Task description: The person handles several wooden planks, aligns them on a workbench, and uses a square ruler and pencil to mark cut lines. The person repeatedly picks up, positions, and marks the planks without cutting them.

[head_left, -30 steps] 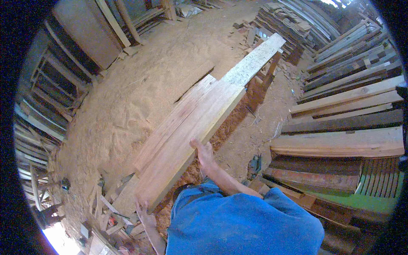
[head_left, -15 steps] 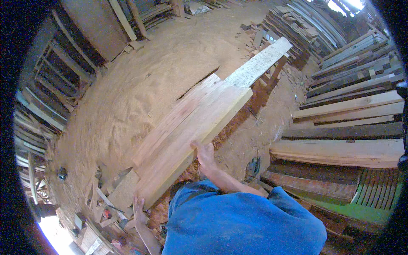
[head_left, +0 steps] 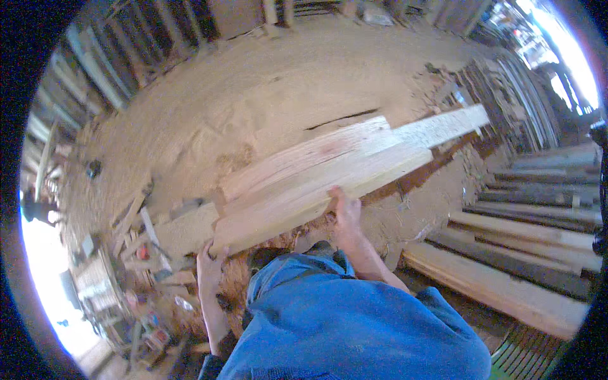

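Your left hand (head_left: 209, 269) grips the near end of the pale plank (head_left: 323, 183), and your right hand (head_left: 345, 209) clasps its edge farther along. The plank lies on a stack of boards (head_left: 285, 168) over the sawdust floor (head_left: 253, 95); darker planks (head_left: 525, 234) lie to your right.

Around you spreads a sawdust-covered floor (head_left: 253, 95), pale and heaped in soft drifts. Long planks (head_left: 329, 171) lie across it in a loose stack, running toward the upper right. At your right, more boards (head_left: 519, 234) rest side by side; at lower left, short wood offcuts (head_left: 136, 218) lie scattered.
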The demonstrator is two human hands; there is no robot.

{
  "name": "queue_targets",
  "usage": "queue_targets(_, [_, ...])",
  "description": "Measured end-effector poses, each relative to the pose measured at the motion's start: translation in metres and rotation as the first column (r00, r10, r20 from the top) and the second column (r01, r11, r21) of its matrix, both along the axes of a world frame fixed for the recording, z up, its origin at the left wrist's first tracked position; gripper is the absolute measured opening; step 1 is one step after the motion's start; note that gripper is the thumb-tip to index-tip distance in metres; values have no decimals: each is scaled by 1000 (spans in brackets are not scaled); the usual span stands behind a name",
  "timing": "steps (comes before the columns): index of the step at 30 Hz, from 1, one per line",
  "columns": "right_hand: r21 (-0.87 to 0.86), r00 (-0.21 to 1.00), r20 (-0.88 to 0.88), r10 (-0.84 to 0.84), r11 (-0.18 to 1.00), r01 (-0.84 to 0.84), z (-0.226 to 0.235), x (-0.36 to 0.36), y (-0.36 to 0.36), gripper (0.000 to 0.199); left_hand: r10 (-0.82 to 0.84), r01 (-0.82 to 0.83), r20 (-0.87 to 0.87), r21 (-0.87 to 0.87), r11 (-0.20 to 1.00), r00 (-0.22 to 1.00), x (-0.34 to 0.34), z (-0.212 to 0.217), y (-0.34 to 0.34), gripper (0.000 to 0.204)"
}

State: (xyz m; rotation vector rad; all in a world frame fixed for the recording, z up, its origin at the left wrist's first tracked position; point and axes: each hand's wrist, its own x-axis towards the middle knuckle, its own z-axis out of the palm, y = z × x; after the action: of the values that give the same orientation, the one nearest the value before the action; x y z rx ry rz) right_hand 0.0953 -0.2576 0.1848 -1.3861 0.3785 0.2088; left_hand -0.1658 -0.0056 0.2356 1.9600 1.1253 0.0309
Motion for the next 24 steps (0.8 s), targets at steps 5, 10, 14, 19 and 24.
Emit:
queue_targets(5, [-119, 966, -257, -18, 993, -13, 8, 26, 6, 38, 20, -22, 14, 178, 984, 1000, 21, 21, -7, 53])
queue_targets(10, [-119, 932, -220, 287, 941, -318, 4, 40, -11, 36, 62, -68, 74, 79, 994, 995, 29, 22, 1, 46])
queue_targets(14, [58, 888, -378, 263, 964, -261, 3, 59, -10, 41, 66, -63, 84, -39, 997, 994, 29, 24, 9, 49])
queue_targets(19, [177, 867, -344, 361, 932, -318, 22, 69, 15, 47, 63, -62, 70, -16, 998, 996, 37, 11, 28, 55])
queue_targets(24, [167, 874, -380, 303, 952, -257, 32, 69, 30, 49, 4, -20, 212, 73, 997, 977, 52, -13, 33, 65])
